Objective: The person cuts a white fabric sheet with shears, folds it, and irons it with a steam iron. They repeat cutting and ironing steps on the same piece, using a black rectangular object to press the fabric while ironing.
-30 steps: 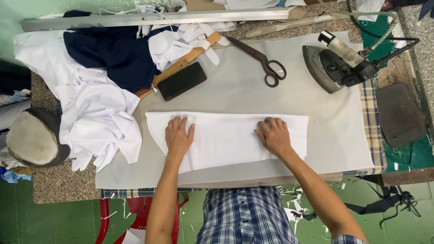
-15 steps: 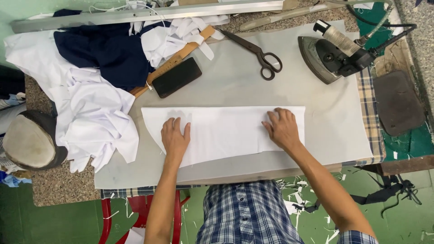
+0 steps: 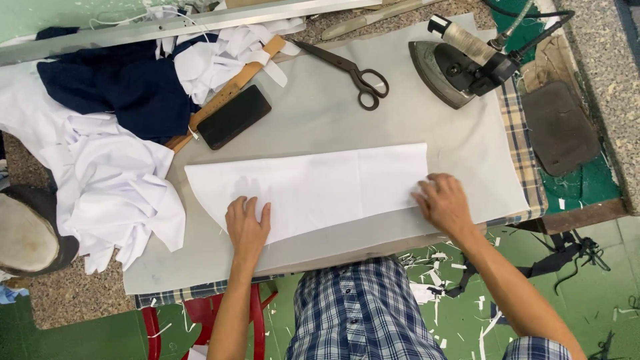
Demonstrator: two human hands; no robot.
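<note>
Both hands press flat, fingers spread, on the white fabric piece (image 3: 320, 190) lying near the table (image 3: 467, 143) edge: left hand (image 3: 247, 227) pins its near-left part, right hand (image 3: 443, 203) its right end, holding it smooth. The iron (image 3: 453, 67) and scissors (image 3: 347, 67) sit far, clear of the cloth.

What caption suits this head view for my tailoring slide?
Both hands, left hand and right hand, press flat a white cloth near scissors and iron.

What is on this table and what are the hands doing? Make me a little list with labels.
left hand: flat on the white cloth piece, near its left end
right hand: pressing the cloth's right edge
surface: grey pressing pad
iron: far right, apart from the cloth
scissors: closed, above the cloth
black phone: beside a wooden ruler
fabric pile: white and navy, at left
</note>
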